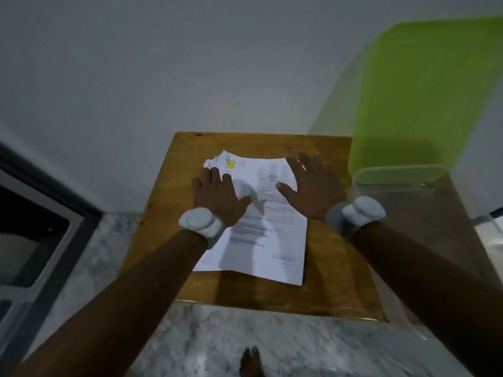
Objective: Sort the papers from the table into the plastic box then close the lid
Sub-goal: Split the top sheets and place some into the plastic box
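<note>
A stack of white printed papers (268, 240) lies on a small wooden table (334, 284), with paper clips and a yellow note at its far left corner. My left hand (217, 194) rests flat on the stack's left side, fingers spread. My right hand (304, 183) lies flat on the far right part, fingers apart. Neither hand grips anything. A clear plastic box (402, 180) stands at the table's right, and its green lid (424, 93) stands upright behind it, leaning against the wall.
A white wall rises right behind the table. Marble-pattern floor (245, 336) surrounds it, with my foot (251, 361) near the bottom edge. A dark-framed door or window (40, 240) is at the left. Both wrists carry white bands.
</note>
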The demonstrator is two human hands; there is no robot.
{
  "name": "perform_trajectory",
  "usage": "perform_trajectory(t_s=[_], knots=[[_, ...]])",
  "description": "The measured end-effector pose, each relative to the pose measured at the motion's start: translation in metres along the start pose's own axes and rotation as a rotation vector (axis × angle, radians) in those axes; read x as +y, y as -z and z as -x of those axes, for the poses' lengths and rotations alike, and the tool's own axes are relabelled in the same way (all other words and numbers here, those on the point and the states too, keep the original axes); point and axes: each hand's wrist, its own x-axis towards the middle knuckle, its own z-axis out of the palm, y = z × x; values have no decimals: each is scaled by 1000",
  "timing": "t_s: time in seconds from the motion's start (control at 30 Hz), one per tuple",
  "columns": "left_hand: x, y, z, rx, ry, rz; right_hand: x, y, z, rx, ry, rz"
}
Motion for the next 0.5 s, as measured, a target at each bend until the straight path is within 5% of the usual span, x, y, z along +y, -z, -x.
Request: perform_trajectory(t_s=[0.3, 0.5], knots=[[5, -43, -7, -214, 245, 191, 23, -44, -1, 76, -87, 6], [-8, -22, -16, -138, 328, 732, 19, -50, 3, 267, -220, -144]])
